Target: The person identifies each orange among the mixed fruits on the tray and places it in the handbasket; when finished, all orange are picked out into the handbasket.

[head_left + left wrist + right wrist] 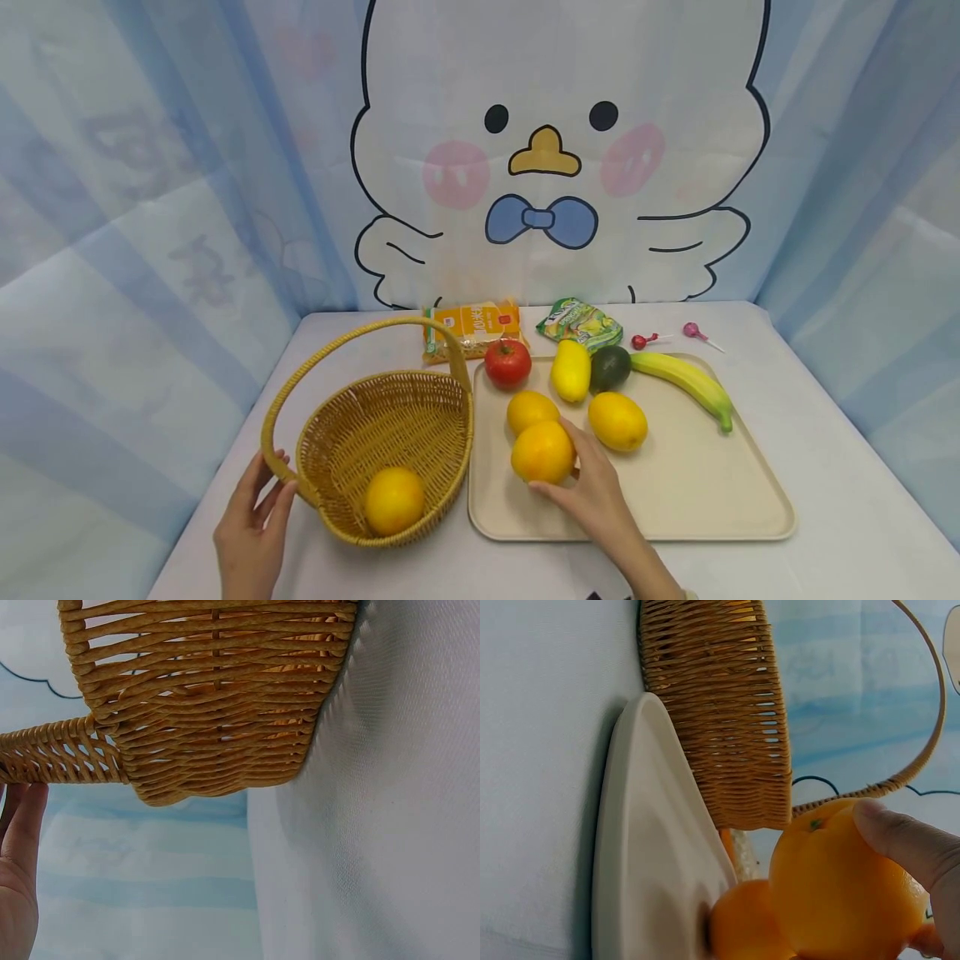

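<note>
My right hand [596,487] grips an orange [543,452] between thumb and fingers, above the left part of the beige tray [705,500]. In the right wrist view the held orange [840,885] shows its green stem spot, with the thumb on its upper side. Just behind it lies another orange [532,411] on the tray, partly hidden. With its thumb and fingers, my left hand [255,525] holds the lower left end of the arched handle of a wicker basket [382,400]. One orange [394,500] sits inside that basket.
On the tray are a tomato [507,363], a yellow oblong fruit [572,371], an avocado [611,367], a lemon-like fruit [617,422] and a banana [686,379]. Behind stand a grain bag [476,327], a green packet [581,323] and two lollipops [640,342]. Curtains enclose the table.
</note>
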